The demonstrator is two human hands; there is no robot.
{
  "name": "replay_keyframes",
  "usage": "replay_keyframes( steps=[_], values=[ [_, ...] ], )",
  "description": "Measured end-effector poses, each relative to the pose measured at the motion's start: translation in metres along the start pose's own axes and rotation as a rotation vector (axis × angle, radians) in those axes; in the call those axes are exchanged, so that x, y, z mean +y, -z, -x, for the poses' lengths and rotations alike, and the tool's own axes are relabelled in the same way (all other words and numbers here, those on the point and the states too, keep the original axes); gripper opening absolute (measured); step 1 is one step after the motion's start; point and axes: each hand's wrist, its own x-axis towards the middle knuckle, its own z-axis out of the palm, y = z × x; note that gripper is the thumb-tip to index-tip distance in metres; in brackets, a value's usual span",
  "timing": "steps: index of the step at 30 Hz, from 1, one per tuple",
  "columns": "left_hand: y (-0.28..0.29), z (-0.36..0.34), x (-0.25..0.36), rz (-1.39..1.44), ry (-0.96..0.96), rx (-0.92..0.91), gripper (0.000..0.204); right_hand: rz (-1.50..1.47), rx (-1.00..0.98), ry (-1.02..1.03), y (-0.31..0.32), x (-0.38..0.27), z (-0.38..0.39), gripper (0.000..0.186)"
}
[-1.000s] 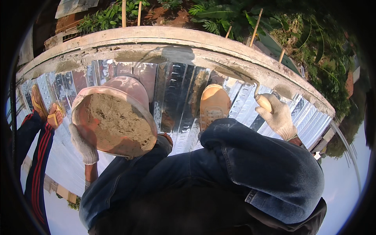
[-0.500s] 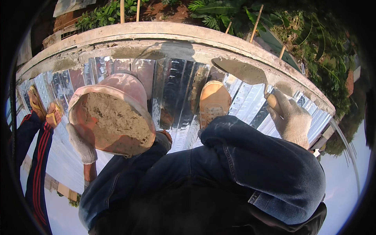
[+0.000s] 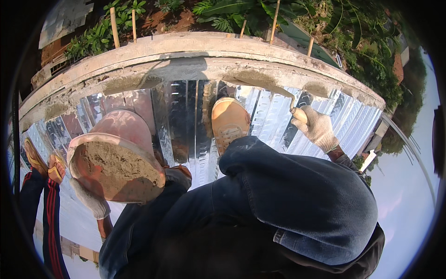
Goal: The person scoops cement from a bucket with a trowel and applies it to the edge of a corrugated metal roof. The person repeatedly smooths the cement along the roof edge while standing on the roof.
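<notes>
Gripping the trowel (image 3: 300, 115), the right hand (image 3: 317, 129) has its gloved fingers wrapped round the handle. The blade, almost edge-on, points beyond and left of those fingers, toward the wall (image 3: 232, 49); contact with it cannot be told. Also gloved, the left hand (image 3: 91, 201) rests against the bucket (image 3: 123, 124), its fingers partly hidden, so their grip is unclear. Just right of them the bucket tilts, mortar (image 3: 111, 163) inside. Between both hands' fingers, a shoe (image 3: 230, 121) stands on metal sheets (image 3: 262, 114). Left of the left fingers are another person's sandalled feet (image 3: 56, 171).
</notes>
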Motion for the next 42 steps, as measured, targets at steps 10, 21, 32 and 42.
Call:
replay_keyframes(
  steps=[10,21,32,42],
  values=[
    [0.012,-0.011,-0.017,-0.114,-0.057,-0.025,0.037,-0.24,0.164,-0.09,-0.016,0.045,0.019,0.047],
    [0.018,-0.022,-0.024,-0.206,-0.109,-0.058,0.039,-0.907,0.421,-0.796,-0.167,-0.043,0.1,0.046],
    [0.027,-0.032,-0.035,-0.277,-0.157,-0.081,0.042,-0.949,0.548,-0.943,-0.173,-0.081,0.063,0.042],
    [0.029,-0.032,-0.049,-0.31,-0.194,-0.074,0.045,-1.017,0.652,-1.086,-0.141,-0.076,0.044,0.043]
  ],
)
